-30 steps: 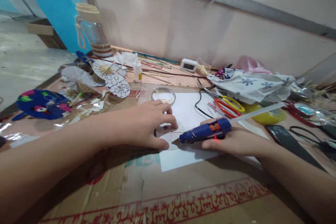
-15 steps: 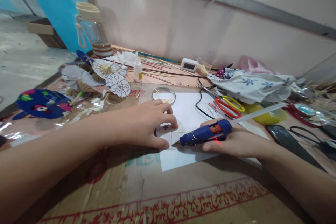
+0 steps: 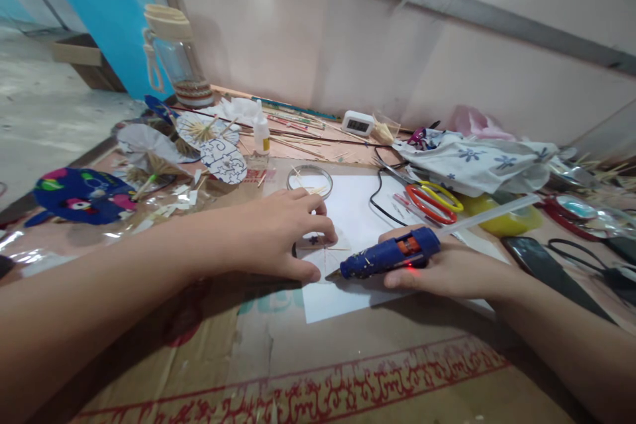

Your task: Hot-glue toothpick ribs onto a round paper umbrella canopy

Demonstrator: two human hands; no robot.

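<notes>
My right hand [image 3: 447, 268] is closed around a blue hot glue gun [image 3: 382, 257] with a clear glue stick [image 3: 489, 215] sticking out of its back. A red light glows on its side. Its metal nozzle points left, down at a round, see-through flower-print piece [image 3: 314, 240] with thin sticks across it. My left hand [image 3: 283, 232] arches over this piece, thumb and fingertips at its edges, covering much of it. White paper [image 3: 330, 308] lies underneath. Just beyond my left fingers is a metal ring [image 3: 330, 180] with small sticks inside.
Orange-and-yellow-handled scissors [image 3: 432, 202], yellow tape [image 3: 517, 217] and a dark phone [image 3: 546, 271] lie right. Small paper parasols [image 3: 223, 160] and a blue patterned fan [image 3: 84, 195] lie left. A glue bottle [image 3: 261, 129], white timer [image 3: 358, 123] and glass bottle [image 3: 183, 59] stand behind.
Almost nothing differs. The glue gun and my right hand have shifted very slightly; my left hand stays in place.
</notes>
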